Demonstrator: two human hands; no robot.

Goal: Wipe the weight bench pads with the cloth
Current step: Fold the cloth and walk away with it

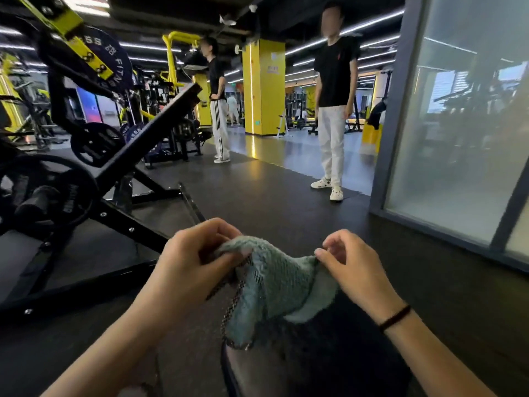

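A teal terry cloth [272, 285] hangs stretched between both hands low in the middle of the head view. My left hand [194, 256] pinches its left top edge between thumb and fingers. My right hand [346, 259] pinches the right corner; a dark band sits on that wrist. Below the cloth lies a dark rounded surface [315, 365], perhaps a pad or my own leg; I cannot tell which. A black inclined board of a plate-loaded machine [148, 127] rises at left, apart from the hands.
Black weight plates [43, 196] and the machine's steel frame [120, 219] fill the left. Two people stand ahead, one [333, 110] close on the right, one [219, 107] farther back. A frosted glass wall [458, 124] lines the right. Dark rubber floor [272, 196] lies between.
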